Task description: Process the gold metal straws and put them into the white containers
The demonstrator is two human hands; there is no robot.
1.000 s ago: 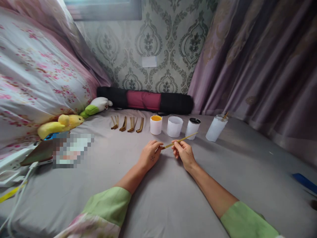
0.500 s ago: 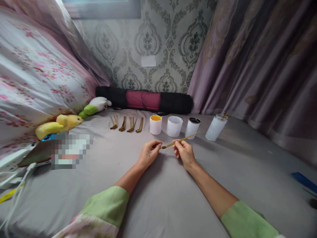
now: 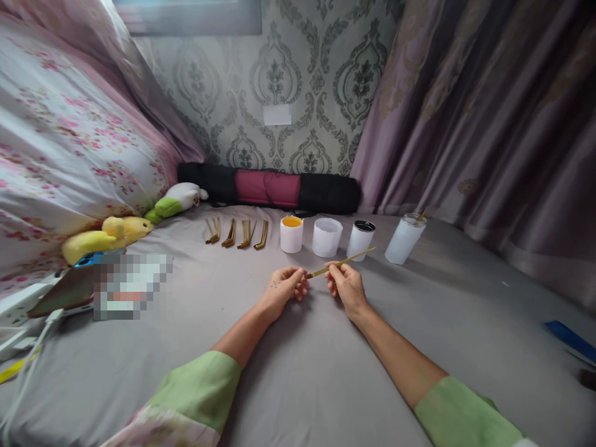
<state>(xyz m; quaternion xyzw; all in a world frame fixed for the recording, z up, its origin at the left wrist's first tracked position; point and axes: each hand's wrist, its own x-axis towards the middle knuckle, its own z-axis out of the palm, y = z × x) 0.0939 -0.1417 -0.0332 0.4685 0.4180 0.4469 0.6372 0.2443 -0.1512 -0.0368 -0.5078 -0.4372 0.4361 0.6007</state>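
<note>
Between my hands a slim paintbrush [image 3: 319,272] with a pale wooden handle slants up to the right, its brown bristles at the left end. My right hand [image 3: 348,288] grips the handle near its middle, fingers curled. At the bristle end, my left hand [image 3: 285,290] has its thumb and fingertips pinched on the tip. Just beyond the hands stand a white-wrapped jar of yellow paint [image 3: 291,237], a whitish tub [image 3: 327,239] and a narrower white-wrapped container with a dark rim [image 3: 361,239].
Several small bundles of bent, gold-brown strips [image 3: 236,236] lie left of the jars. A taller wrapped glass jar [image 3: 405,241] with a stick in it leans at right. Plush toys [image 3: 112,236], a power strip [image 3: 28,304] and a blue object [image 3: 570,338] lie on the grey sheet [image 3: 288,385].
My left hand has moved slightly right, and its fingertips have closed on the bristle tip, which they were just short of before. The right hand keeps its hold on the paintbrush.
</note>
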